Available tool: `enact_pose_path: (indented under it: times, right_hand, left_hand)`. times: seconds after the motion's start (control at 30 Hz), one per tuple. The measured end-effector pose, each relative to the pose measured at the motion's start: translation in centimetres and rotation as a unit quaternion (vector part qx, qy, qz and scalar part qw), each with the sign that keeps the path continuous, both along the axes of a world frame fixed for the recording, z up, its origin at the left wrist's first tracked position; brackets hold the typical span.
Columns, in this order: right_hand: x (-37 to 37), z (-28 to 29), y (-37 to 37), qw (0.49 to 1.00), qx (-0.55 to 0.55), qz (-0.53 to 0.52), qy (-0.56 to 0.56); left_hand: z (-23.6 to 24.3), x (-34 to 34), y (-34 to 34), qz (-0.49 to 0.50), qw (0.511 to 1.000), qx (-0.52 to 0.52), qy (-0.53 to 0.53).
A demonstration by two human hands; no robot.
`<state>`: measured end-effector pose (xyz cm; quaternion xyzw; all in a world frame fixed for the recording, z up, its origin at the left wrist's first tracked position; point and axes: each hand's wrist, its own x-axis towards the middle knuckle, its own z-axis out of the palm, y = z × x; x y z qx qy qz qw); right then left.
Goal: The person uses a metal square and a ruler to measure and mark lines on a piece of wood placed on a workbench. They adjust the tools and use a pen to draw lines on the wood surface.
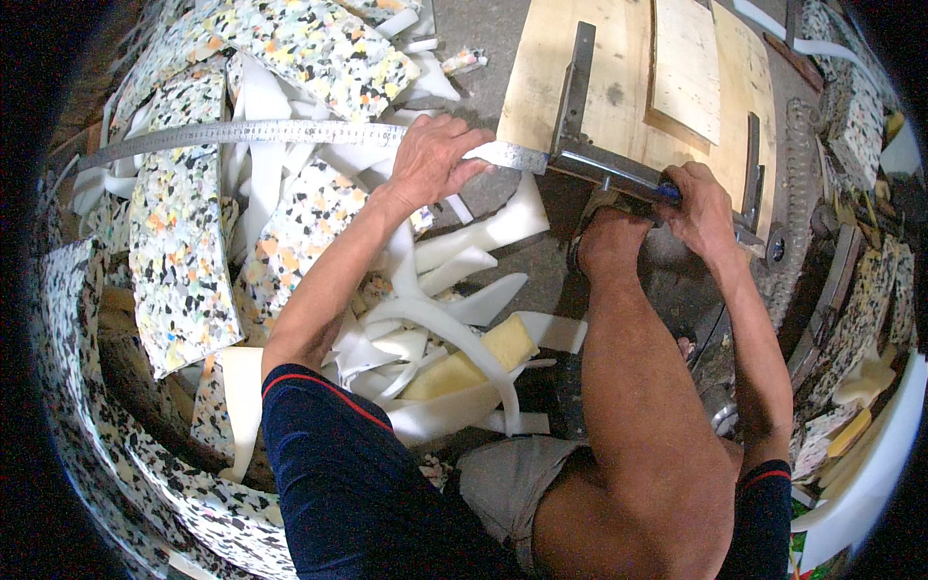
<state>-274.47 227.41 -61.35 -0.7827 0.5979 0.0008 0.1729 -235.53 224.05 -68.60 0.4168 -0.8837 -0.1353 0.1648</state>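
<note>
A long steel ruler (261, 133) stretches from the far left, above the foam scraps, to the wooden board. My left hand (435, 159) is closed on it near its right end. That end meets the corner of a dark metal bar (609, 166) lying along the near edge of the wooden board (619, 97). My right hand (703, 208) is closed at the bar's right part, around a small blue thing (669, 189). The fingers hide most of the blue thing, so its kind is unclear.
Speckled foam slabs (184, 222) and white foam offcuts (464, 266) pile up on the left. A yellow foam piece (483, 358) lies among them. A thin plywood piece (684, 68) rests on the board. My bare leg (638, 358) reaches toward the board's near edge. More scraps line the right.
</note>
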Motion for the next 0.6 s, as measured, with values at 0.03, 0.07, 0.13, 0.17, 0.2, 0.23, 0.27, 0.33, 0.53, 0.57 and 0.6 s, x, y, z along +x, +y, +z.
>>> enact_pose_path:
  times: [0.03, 0.07, 0.13, 0.17, 0.2, 0.23, 0.27, 0.33, 0.53, 0.57, 0.6]
  right_hand:
    - [0.02, 0.00, 0.00, 1.000, -0.002, 0.002, -0.001]
    - [0.02, 0.01, 0.02, 1.000, -0.003, 0.002, -0.002]
    - [0.01, 0.01, 0.02, 1.000, 0.000, 0.001, 0.003]
    - [-0.01, 0.01, 0.01, 1.000, 0.005, -0.001, 0.009]
    - [-0.03, 0.00, 0.00, 1.000, 0.006, -0.002, 0.009]
    - [-0.04, -0.02, -0.01, 1.000, 0.009, -0.003, 0.013]
    - [-0.06, -0.03, -0.03, 1.000, 0.009, -0.002, 0.012]
    - [-0.10, -0.07, -0.04, 1.000, 0.010, -0.003, 0.014]
    - [-0.16, -0.17, -0.02, 1.000, 0.009, -0.002, 0.023]
    - [-0.18, -0.18, 0.00, 1.000, 0.008, 0.000, 0.025]
    - [-0.22, -0.19, 0.00, 1.000, 0.005, 0.002, 0.023]
  left_hand:
    - [-0.01, 0.01, 0.00, 0.000, 1.000, 0.000, -0.001]
    - [-0.01, 0.01, 0.02, 0.000, 1.000, -0.003, 0.002]
    - [-0.01, 0.01, 0.03, 0.000, 1.000, -0.004, -0.001]
    - [0.01, 0.01, 0.03, 0.000, 1.000, -0.002, 0.003]
    - [0.03, 0.01, 0.02, -0.001, 1.000, 0.001, 0.006]
    - [0.05, 0.00, 0.00, -0.003, 1.000, 0.003, 0.008]
    - [0.07, -0.01, 0.00, -0.002, 1.000, 0.002, 0.007]
    - [0.12, -0.04, 0.01, -0.002, 1.000, 0.001, 0.003]
    - [0.10, -0.12, 0.08, -0.001, 1.000, 0.003, 0.000]
    - [0.09, -0.09, 0.10, -0.001, 1.000, 0.005, 0.001]
    - [0.06, -0.10, 0.10, -0.001, 1.000, 0.007, 0.002]
